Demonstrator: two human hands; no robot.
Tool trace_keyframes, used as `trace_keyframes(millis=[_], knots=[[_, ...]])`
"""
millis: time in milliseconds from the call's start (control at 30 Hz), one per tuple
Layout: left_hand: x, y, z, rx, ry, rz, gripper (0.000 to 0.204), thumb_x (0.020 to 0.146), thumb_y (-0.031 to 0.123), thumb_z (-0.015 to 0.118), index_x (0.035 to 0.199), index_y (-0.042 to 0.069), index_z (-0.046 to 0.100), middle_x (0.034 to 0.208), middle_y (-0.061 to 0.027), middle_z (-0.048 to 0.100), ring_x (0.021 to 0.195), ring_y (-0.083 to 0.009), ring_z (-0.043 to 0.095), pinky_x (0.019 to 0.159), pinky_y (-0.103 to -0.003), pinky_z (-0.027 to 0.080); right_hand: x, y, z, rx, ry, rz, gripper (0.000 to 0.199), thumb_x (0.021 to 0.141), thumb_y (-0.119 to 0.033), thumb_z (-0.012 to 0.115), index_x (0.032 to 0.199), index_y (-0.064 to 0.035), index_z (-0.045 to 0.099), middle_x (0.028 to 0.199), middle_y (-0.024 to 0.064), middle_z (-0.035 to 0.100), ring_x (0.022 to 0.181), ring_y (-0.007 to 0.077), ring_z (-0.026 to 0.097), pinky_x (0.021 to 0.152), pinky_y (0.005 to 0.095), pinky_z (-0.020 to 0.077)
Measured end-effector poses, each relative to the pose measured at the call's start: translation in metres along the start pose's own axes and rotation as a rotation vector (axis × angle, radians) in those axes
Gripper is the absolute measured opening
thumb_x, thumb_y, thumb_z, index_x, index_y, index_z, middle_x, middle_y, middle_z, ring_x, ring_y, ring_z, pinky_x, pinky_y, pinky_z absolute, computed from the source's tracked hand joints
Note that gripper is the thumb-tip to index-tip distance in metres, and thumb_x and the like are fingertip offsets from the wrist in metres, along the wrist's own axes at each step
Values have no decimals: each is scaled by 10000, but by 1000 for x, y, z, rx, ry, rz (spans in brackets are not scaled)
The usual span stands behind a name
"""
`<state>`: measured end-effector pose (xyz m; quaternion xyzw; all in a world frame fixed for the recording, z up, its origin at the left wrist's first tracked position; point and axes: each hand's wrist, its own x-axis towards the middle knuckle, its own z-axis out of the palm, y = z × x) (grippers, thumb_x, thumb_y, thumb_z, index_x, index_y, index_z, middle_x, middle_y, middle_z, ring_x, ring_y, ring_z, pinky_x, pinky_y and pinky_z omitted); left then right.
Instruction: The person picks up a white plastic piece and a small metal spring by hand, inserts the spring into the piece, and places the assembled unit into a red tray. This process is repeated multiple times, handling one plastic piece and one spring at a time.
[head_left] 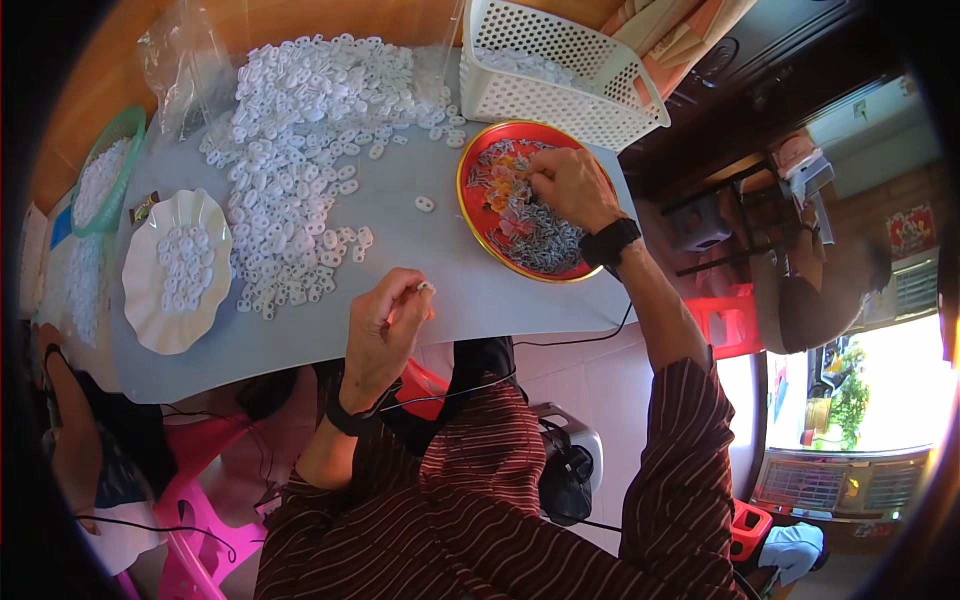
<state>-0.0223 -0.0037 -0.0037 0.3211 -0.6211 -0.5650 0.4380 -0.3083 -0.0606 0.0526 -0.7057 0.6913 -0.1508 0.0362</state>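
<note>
My left hand point(383, 325) is closed in a pinch above the table's near edge, a small white plastic piece point(427, 287) showing at its fingertips. My right hand point(575, 190) reaches into a round red tray point(468, 205) with a gold rim. Its fingertips touch the small grey metal pieces point(545, 238), which look like screws; whether it grips one is hidden. A single white oval piece point(425, 204) lies on the grey table between my hands. To the left spreads a large heap of such white ovals point(290, 150), each with small holes.
A scalloped cream plate point(146, 318) with white pieces stands left of the heap. Behind the tray is a white perforated basket point(570, 100). A green basket point(135, 135) sits far left, near another person's arm point(75, 400). Clear plastic bags point(185, 70) lie at the back.
</note>
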Motion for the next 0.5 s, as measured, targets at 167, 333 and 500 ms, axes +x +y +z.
trace_keyframes(millis=[167, 333, 500], knots=[[-1, 1, 1, 40, 4, 10, 98, 892, 58, 567, 894, -37, 541, 680, -39, 540, 609, -72, 503, 564, -216, 413, 5, 0, 5, 32, 37, -83, 154, 756, -80, 602, 870, -34, 694, 750, 144, 669, 687, 278, 658, 656, 347, 515], [-1, -3, 1, 88, 13, 38, 103, 881, 55, 576, 906, -39, 543, 696, -63, 553, 604, -91, 530, 559, -223, 426, 9, -8, 10, 195, -52, -245, 148, 766, -61, 606, 875, -26, 699, 750, 139, 676, 686, 256, 665, 653, 335, 520], [-1, -4, 1, 100, 4, 44, 103, 879, 56, 577, 910, -38, 546, 705, -68, 560, 600, -103, 545, 547, -233, 431, 5, -2, 1, 157, 35, -90, 142, 756, -138, 622, 842, -87, 723, 759, 162, 661, 716, 311, 646, 706, 391, 514]])
